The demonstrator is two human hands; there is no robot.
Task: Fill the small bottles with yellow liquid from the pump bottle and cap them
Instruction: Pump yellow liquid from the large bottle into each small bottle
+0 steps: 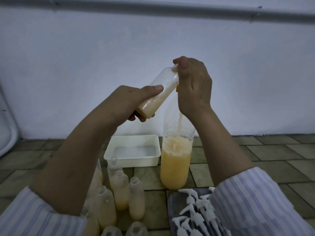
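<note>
The left hand (pixel 136 101) grips a tilted small clear plastic bottle (pixel 158 92), partly filled. The right hand (pixel 192 86) curls round the pump head of the tall clear bottle of yellow liquid (pixel 175 160) on the tiled floor (pixel 255 154).

Pale bluish wall (pixel 85 48), grey pipe (pixel 153 8) overhead, tiled floor (pixel 281 150), dim light

Dim, bluish, soft; bowed edges

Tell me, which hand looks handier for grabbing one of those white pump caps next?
Probably the right hand: the white pump caps lie below its forearm, and the left hand grips the tilted small bottle.
</note>
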